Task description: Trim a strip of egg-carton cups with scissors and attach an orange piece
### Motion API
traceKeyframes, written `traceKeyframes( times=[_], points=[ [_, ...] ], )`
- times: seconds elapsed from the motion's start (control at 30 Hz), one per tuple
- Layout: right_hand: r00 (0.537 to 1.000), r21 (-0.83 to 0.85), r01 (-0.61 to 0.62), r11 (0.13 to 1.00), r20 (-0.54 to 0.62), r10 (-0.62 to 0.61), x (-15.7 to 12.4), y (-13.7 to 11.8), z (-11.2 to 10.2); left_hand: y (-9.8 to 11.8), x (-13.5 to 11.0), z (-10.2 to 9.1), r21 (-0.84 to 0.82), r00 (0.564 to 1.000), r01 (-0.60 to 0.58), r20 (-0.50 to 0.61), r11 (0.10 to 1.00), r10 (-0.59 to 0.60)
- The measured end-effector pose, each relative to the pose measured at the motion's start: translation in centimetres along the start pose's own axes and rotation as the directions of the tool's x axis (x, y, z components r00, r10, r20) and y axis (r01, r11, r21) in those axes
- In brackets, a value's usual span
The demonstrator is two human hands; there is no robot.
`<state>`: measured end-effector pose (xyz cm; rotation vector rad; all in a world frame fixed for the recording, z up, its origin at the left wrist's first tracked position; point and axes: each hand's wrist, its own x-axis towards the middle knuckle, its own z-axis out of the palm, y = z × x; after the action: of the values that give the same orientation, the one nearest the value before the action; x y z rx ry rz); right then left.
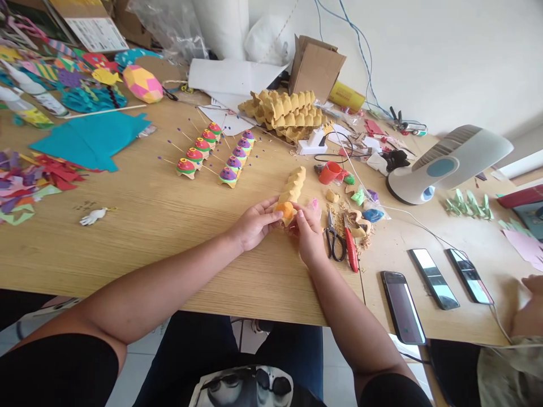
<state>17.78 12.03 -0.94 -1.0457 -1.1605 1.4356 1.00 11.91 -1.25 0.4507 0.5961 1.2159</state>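
Observation:
Both of my hands meet at the near end of a yellow egg-carton strip [293, 186] lying on the wooden table [139, 226]. My left hand [254, 223] pinches that end, where an orange blob [285, 210] sits on the first cup. My right hand [309, 230] closes its fingers against the same end from the right. A pink piece [314, 203] shows just behind my right hand.
Scissors [335, 240] and a red cutter [351, 249] lie right of my hands. Two rows of painted carton cups [216, 155] stand farther back. Three phones [432, 282], a fan [449, 164], paper scraps [29, 181] and another person's hand [532, 308] are around.

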Motion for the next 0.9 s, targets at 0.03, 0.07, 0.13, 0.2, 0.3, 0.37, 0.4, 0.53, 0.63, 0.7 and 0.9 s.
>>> traceKeyframes(
  times=[0.03, 0.07, 0.13, 0.2, 0.3, 0.37, 0.4, 0.53, 0.63, 0.7, 0.9],
  points=[
    [1.0, 0.04, -0.023, 0.999, 0.012, 0.022, 0.02, 0.02, 0.04, -0.01, 0.03, -0.02, -0.004, 1.0, -0.009, -0.01, 1.0, 0.009],
    [0.999, 0.079, -0.04, 0.996, 0.028, 0.038, 0.05, 0.04, 0.07, 0.0, 0.04, 0.0, -0.009, 1.0, -0.016, -0.008, 1.0, 0.016],
    [0.997, 0.141, -0.062, 0.988, 0.058, 0.054, 0.16, 0.05, 0.09, 0.09, 0.03, 0.07, -0.012, 0.999, -0.013, 0.038, 1.0, 0.013],
    [0.996, 0.178, -0.069, 0.982, 0.061, 0.059, 0.28, 0.0, 0.07, 0.25, -0.02, 0.16, -0.017, 0.995, 0.012, 0.103, 1.0, -0.01],
    [0.997, 0.208, -0.069, 0.976, 0.048, 0.06, 0.39, -0.14, 0.01, 0.44, -0.08, 0.21, -0.029, 0.992, 0.036, 0.126, 0.999, -0.032],
    [0.997, 0.227, -0.072, 0.971, 0.055, 0.061, 0.4, -0.18, -0.05, 0.48, -0.09, 0.19, -0.034, 0.994, 0.037, 0.106, 0.999, -0.033],
    [0.996, 0.234, -0.072, 0.97, 0.06, 0.059, 0.41, -0.17, -0.07, 0.48, -0.09, 0.18, -0.034, 0.995, 0.038, 0.099, 0.999, -0.034],
    [0.998, 0.237, -0.053, 0.97, 0.055, 0.041, 0.45, -0.09, -0.18, 0.48, -0.12, 0.22, -0.041, 0.993, 0.041, 0.112, 0.998, -0.036],
    [0.997, 0.248, -0.061, 0.967, 0.066, 0.046, 0.47, -0.15, -0.22, 0.44, -0.15, 0.28, -0.04, 0.992, 0.04, 0.121, 0.998, -0.035],
    [0.995, 0.272, -0.08, 0.959, 0.083, 0.06, 0.46, -0.18, -0.21, 0.35, -0.15, 0.28, -0.035, 0.994, 0.031, 0.11, 0.999, -0.027],
    [0.997, 0.26, -0.069, 0.963, 0.064, 0.054, 0.49, 0.04, -0.05, -0.05, -0.15, 0.14, -0.015, 0.997, -0.011, 0.082, 1.0, 0.013]
  ],
)
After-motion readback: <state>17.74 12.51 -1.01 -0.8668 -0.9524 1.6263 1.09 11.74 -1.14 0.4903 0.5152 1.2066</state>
